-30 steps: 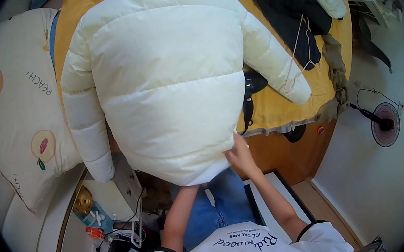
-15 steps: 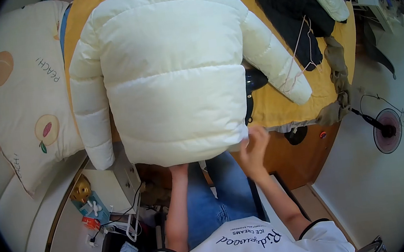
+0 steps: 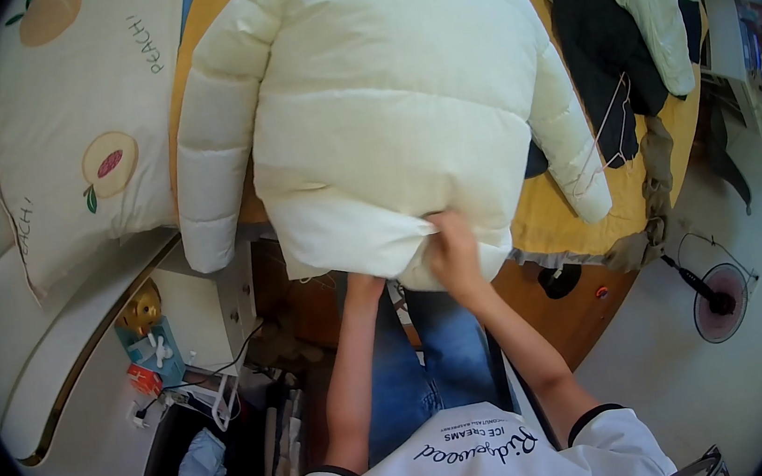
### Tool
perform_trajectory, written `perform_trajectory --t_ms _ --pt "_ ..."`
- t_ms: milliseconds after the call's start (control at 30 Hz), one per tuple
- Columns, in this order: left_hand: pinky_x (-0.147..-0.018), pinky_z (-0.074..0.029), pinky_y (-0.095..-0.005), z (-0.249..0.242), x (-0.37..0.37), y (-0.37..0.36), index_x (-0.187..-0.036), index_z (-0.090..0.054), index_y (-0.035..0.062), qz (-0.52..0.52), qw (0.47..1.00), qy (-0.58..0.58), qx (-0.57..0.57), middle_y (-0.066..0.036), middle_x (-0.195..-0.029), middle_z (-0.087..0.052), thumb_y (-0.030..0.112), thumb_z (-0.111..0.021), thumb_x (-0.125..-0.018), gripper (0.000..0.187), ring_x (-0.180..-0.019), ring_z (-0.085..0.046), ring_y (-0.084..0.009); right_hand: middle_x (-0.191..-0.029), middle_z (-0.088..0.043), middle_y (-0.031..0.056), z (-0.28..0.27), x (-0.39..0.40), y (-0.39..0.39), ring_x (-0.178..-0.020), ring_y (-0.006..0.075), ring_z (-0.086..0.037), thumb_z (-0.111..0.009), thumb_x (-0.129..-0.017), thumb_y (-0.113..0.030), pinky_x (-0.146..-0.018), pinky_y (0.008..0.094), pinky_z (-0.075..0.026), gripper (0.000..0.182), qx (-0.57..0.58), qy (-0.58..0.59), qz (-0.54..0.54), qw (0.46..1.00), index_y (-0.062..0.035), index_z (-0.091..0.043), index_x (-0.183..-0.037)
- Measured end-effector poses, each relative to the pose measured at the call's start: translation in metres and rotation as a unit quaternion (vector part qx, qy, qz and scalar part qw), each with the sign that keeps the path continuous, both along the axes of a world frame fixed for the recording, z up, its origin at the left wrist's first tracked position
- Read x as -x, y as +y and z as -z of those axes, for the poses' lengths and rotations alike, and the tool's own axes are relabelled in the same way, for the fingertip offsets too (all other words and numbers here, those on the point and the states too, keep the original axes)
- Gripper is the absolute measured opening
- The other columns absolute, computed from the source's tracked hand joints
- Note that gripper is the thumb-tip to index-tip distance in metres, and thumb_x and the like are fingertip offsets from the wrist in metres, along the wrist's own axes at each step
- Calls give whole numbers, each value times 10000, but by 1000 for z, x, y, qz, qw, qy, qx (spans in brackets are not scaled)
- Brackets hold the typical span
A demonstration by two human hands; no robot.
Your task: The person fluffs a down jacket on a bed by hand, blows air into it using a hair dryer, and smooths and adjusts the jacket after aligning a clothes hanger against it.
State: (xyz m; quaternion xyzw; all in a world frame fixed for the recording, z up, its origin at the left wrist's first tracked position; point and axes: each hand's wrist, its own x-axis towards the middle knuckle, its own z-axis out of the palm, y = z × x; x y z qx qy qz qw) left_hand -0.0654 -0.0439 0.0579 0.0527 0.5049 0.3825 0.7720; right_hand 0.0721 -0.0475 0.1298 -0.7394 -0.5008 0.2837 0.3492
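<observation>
A white puffer jacket (image 3: 397, 133) lies back side up on the bed, its lower hem hanging over the edge towards me. My right hand (image 3: 454, 253) pinches the cloth near the hem, and folds run from its fingers across the lower panel. At the hem, left of it, my left hand (image 3: 366, 285) reaches under the jacket; its fingers are hidden there. Both sleeves lie spread out, one along each side of the body.
A peach-print pillow (image 3: 89, 149) lies left on the yellow bed sheet (image 3: 552, 209). Dark clothing (image 3: 599, 44) and a pink wire hanger (image 3: 617, 122) are on the right. A white bedside cabinet (image 3: 197, 315) stands lower left, a fan (image 3: 720, 303) at right.
My right hand has moved from the jacket's lower right corner inward onto its lower panel, and now grips the cloth, which has creased. The view has shifted, and the jacket appears farther right.
</observation>
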Motion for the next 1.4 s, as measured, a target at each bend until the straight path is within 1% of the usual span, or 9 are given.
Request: perform_trajectory --t_ms 233,400,633,733,800,900,1133,1300,1400 --pt "-991 -278 -370 -2 37 -10 -1285 -288 78 -211 904 -372 17 -100 -1278 -363 298 -377 -893 458 -1188 -339 -212 -928 -546 106 -57 15 7 -910 281 -489 -534 -676 58 -776 361 -386 261 -39 -212 -14 976 -34 -561 -919" --pt "-996 -272 -368 19 53 -37 -1283 -290 70 -184 958 -219 33 -105 -1275 -364 320 -360 -896 467 -1187 -344 -228 -1133 -497 72 -68 69 43 -1100 260 -410 -613 -718 -83 -932 414 -295 291 21 -100 -259 960 -136 -565 -1000" --pt "-912 -382 -307 -24 42 0 -1229 -347 57 110 991 -35 -69 -69 -1211 -417 173 -513 -844 435 -1099 -427 -166 -832 -542 60 -26 64 46 -804 251 -506 -610 -595 6 -696 366 -392 235 12 -125 -183 975 -92 -583 -807" --pt "-893 -405 -323 -12 33 1 -1201 -377 53 7 1000 -19 18 -82 -1152 -465 187 -528 -834 420 -1044 -474 -181 -721 -516 84 -27 49 47 -689 239 -505 -601 -602 50 -580 318 -404 230 2 -107 -159 981 -64 -580 -800" --pt "-909 -388 -327 -8 36 -2 -1207 -367 52 -21 998 -34 53 -88 -1166 -455 196 -540 -825 443 -1072 -456 -195 -726 -521 79 -47 42 51 -696 235 -502 -597 -617 59 -594 323 -397 203 43 -60 -95 993 -58 -592 -782" --pt "-948 -348 -411 14 39 -12 -1246 -331 65 -215 899 -371 89 -93 -1234 -417 373 -371 -880 479 -1105 -434 -251 -794 -535 69 -61 47 49 -717 243 -494 -573 -633 84 -623 313 -399 267 -4 -118 -112 987 -73 -620 -845" --pt "-938 -349 -401 21 33 -40 -1216 -389 68 -214 918 -332 35 -101 -1186 -464 346 -425 -864 450 -1090 -449 -244 -929 -557 103 -62 78 27 -900 261 -511 -601 -652 49 -774 337 -408 304 71 -135 -220 963 -24 -578 -946" --pt "-901 -388 -358 12 47 -25 -1177 -433 67 157 942 -4 -298 -92 -1141 -492 240 -522 -829 398 -1057 -472 -216 -898 -582 89 -44 69 23 -825 266 -530 -594 -636 76 -706 325 -428 202 37 -147 -196 969 2 -573 -823" --pt "-857 -421 -321 -4 35 -13 -1151 -455 73 -60 947 -316 -5 -78 -1126 -496 148 -576 -794 384 -1034 -485 -187 -783 -572 96 -42 63 30 -706 263 -534 -579 -629 106 -610 326 -436 170 7 -125 -161 979 -1 -557 -759"
